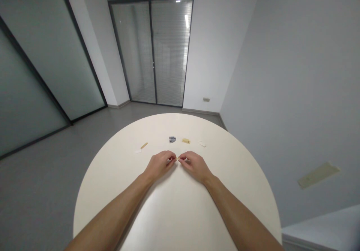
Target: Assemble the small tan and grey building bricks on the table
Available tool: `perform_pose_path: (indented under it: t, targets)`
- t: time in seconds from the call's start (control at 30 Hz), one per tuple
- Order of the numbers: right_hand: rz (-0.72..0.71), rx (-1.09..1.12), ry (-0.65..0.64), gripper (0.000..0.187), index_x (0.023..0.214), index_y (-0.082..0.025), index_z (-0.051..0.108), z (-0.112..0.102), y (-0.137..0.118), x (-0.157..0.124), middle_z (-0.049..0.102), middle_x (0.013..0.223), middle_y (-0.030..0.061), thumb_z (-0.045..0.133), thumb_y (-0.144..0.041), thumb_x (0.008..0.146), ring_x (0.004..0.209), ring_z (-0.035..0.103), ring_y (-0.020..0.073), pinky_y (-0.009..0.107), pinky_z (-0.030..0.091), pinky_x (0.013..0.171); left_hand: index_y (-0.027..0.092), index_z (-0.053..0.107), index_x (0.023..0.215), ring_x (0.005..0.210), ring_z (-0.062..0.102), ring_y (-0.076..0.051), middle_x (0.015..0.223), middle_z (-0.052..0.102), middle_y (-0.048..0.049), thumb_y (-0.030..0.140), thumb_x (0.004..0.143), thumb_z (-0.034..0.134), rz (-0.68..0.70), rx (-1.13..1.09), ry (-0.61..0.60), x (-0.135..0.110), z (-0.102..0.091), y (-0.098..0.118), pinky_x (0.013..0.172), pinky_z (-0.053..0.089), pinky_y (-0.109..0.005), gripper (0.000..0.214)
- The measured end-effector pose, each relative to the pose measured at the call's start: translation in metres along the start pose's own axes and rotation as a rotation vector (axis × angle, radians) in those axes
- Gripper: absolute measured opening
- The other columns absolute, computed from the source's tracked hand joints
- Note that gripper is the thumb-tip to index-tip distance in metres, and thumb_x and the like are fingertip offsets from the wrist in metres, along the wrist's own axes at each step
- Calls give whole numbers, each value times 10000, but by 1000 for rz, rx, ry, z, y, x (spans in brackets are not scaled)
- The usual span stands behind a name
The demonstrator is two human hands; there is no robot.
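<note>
My left hand [159, 165] and my right hand [195, 165] were close together above the round, cream-white surface [112, 161], almost meeting at the fingertips [172, 158]. Pinched between both hands was a short, thin pale stick [178, 158] — it was too small and too hidden by my fingers for me to make out any more of it. It was held up near the middle of the surface, just in front of my knuckles.

Farther out, in a loose row and well apart from my hands, lay several small things: a thin wooden stick [144, 145] with a white scrap [137, 151] just beside it on the left, a little dark-and-silver cluster [172, 139] I couldn't quite resolve, a flat tan piece [186, 141], and a second white scrap [201, 144] on the right.

Beyond the edge of the surface was a grey floor [42, 191] — ahead stood a glass door [168, 52] with blinds, and frosted glass panels [47, 67] ran along my left.
</note>
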State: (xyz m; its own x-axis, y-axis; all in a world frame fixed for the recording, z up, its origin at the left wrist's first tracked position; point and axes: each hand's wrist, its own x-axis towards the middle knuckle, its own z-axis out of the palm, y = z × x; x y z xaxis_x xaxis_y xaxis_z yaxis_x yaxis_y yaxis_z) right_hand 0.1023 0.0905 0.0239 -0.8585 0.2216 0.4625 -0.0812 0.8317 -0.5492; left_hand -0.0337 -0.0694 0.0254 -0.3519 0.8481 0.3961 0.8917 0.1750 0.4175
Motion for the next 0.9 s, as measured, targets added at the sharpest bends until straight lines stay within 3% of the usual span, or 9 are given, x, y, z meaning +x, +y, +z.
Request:
perform_pose_path:
  t: [0.9]
  targets:
    - [42,-7,-15,167,984,-231,685,-2,-5,-1,709,950,32,530,-285,950,889,636,172,310,476,806,242,619,983,872,646,-160,958,704,1,233,907,504,5,-9,-13,0,0,1,740,468,-265,138]
